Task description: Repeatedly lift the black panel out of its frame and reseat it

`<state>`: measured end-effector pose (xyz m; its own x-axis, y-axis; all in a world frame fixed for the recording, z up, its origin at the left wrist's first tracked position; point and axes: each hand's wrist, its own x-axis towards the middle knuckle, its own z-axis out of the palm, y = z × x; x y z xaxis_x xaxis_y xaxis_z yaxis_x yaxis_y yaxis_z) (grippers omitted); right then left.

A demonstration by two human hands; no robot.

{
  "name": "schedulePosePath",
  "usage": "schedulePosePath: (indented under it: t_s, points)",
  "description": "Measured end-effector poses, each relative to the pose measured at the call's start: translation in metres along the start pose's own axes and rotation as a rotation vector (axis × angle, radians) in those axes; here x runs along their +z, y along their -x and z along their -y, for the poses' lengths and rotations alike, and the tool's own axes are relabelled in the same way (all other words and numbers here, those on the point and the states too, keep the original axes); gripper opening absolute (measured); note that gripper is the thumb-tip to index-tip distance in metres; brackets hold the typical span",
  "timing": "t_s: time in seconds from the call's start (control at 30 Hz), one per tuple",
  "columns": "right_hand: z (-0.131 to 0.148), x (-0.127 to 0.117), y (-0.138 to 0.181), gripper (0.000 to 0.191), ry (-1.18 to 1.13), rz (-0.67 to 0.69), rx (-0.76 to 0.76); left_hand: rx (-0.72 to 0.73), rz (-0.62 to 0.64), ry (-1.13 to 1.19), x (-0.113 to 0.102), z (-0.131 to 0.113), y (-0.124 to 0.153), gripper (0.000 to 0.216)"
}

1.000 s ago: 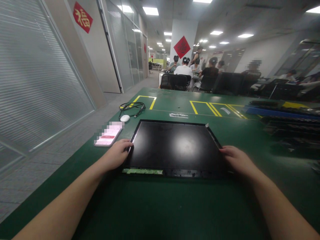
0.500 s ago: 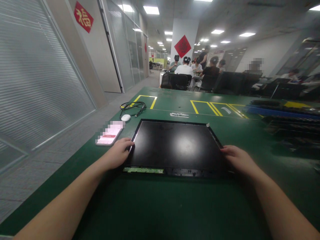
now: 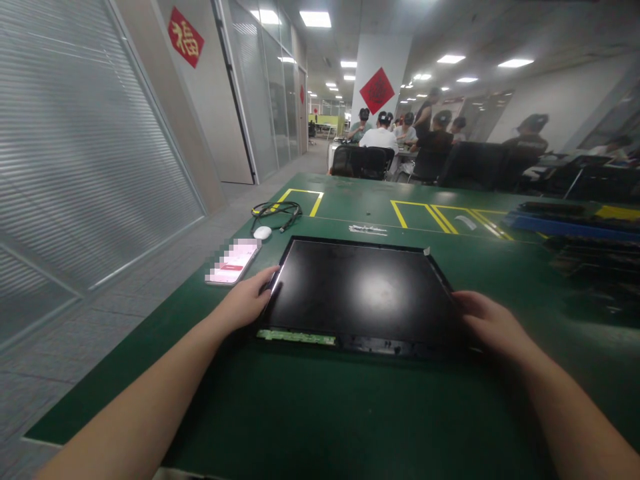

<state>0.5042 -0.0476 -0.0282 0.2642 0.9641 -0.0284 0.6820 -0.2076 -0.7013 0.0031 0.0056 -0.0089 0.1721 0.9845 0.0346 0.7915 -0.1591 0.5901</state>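
A black LCD screen panel (image 3: 350,287) is in front of me at the middle of the green table (image 3: 320,413). Along its near edge runs a green circuit board strip (image 3: 297,337), and a small pale tab (image 3: 427,251) sticks up at its far right corner. My left hand (image 3: 250,297) grips the panel's left edge, thumb on top and the other fingers partly hidden. On the opposite edge, my right hand (image 3: 487,323) holds the panel, its fingertips hidden at the side. Whether the panel rests fully on the table I cannot tell.
Left of the panel lie a phone (image 3: 234,261), a white mouse (image 3: 263,233) and a coiled black cable (image 3: 280,212). Behind it are whitish strips (image 3: 367,230) and yellow tape marks (image 3: 400,215). Dark stacked panels (image 3: 590,243) stand at the right. Several people sit farther back.
The whole view has shifted, so the table and its things appear farther right. Both hands keep their hold on the screen panel; it shows little movement on the table.
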Motion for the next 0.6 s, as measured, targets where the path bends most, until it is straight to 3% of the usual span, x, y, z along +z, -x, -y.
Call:
schedulePosePath:
  t_s: [0.27, 0.5, 0.6]
  points:
    - [-0.001, 0.002, -0.001, 0.049, 0.036, -0.025, -0.003, -0.199, -0.155, 0.86, -0.004, -0.023, 0.002, 0.061]
    - [0.004, 0.001, 0.002, 0.053, 0.054, -0.014, 0.011, -0.397, -0.281, 1.017, -0.005, -0.036, 0.003, 0.059]
    - [0.001, 0.002, 0.002, 0.052, 0.065, -0.021, 0.01, -0.483, -0.262, 1.061, -0.005, -0.038, 0.005, 0.064]
